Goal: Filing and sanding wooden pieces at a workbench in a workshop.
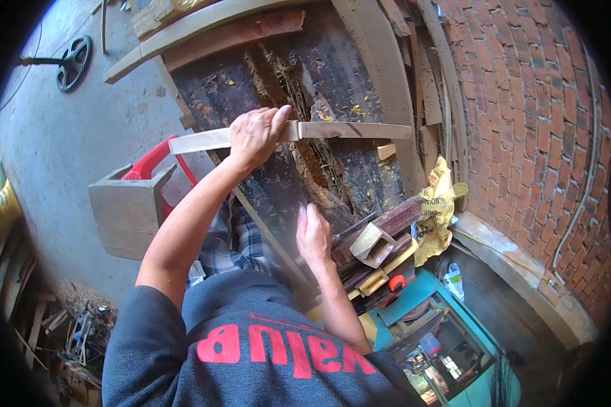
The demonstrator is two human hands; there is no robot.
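Wooden box [127,207]: sits far left, beside a red chair [157,160]
Left hand [254,134]: closed around a long pale wooden slat [299,133], held level above the dark workbench [278,88]
Right hand [313,234]: fingers straight, seemingly empty, close beside wood offcuts [373,244]
Yellow cloth [436,207]: hangs rightmost, near the brick wall [536,122]

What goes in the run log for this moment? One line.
left hand: grips wooden slat | right hand: flat on workbench, empty
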